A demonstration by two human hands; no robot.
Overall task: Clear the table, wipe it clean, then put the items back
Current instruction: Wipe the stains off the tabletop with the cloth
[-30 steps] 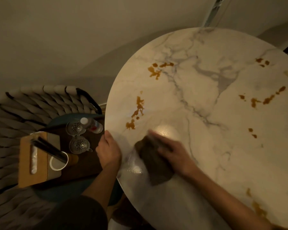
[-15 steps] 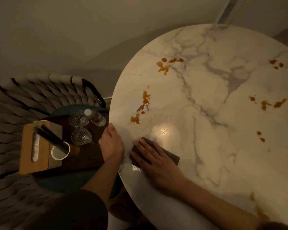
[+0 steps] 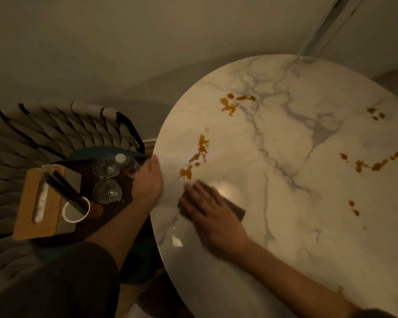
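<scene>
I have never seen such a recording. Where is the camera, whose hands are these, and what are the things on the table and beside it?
There is no machine here: a person wears one camera on the head, and it looks down at their own hands. The right hand lies flat and presses a dark cloth on the round marble table. The left hand rests at the table's edge; its fingers are hidden. Orange-brown stains are spread over the tabletop, not yet wiped. On the woven chair at the left stand the cleared things: two glass cups, a small bottle, a wooden board and a white cup with dark sticks by it.
</scene>
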